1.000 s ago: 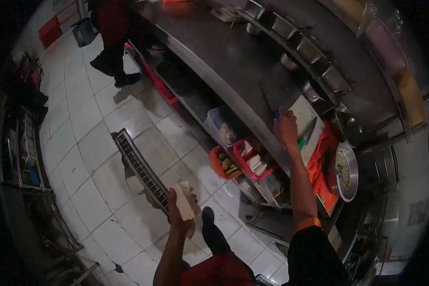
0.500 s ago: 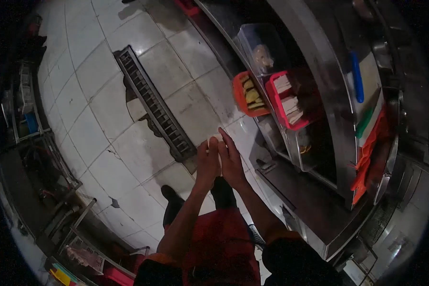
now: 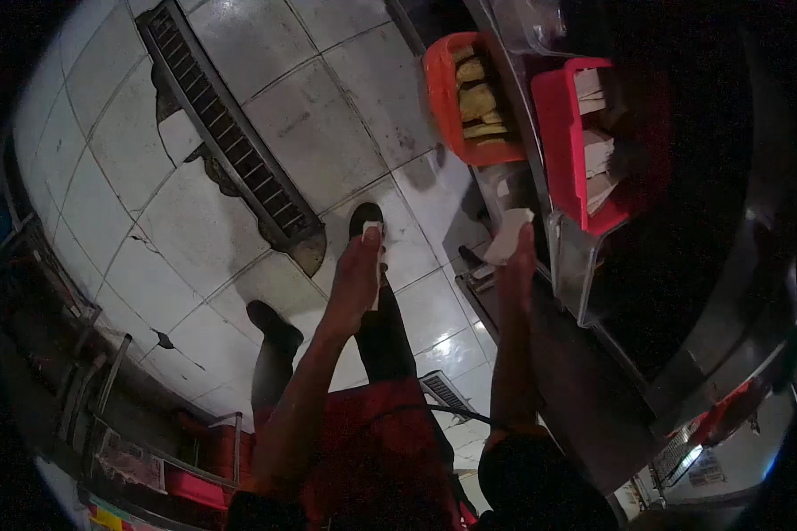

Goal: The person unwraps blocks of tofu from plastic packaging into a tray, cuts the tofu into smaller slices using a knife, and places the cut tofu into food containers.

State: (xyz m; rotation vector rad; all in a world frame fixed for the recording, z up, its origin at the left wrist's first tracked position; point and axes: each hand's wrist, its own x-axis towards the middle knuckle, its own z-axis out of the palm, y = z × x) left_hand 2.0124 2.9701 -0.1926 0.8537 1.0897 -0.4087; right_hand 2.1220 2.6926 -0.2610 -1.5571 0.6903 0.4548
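Note:
My left hand (image 3: 356, 279) is closed around a white flat piece (image 3: 372, 228); its edge shows past the thumb and along the palm, above my shoe. Further right, my right hand (image 3: 520, 264) grips another white flat piece (image 3: 507, 237) by its side, close to the shelf edge. Whether the pieces are paper, cloth or food I cannot make out. Just beyond the right hand is a pink basket (image 3: 577, 150) with several similar white pieces (image 3: 599, 159) stacked in it. An orange basket (image 3: 445, 102) beside it holds several yellow pieces (image 3: 477, 102).
A metal drain grate (image 3: 230, 124) runs through the white tiled floor (image 3: 212, 212), with broken tile along its edge. A clear plastic container (image 3: 577, 274) sits below the pink basket. Metal racks (image 3: 106, 380) stand at the left, and a dark shelf unit fills the right.
My hands were together around something white; now they are apart, each with a white piece. The right hand has moved right toward the shelf. The view has come nearer the baskets.

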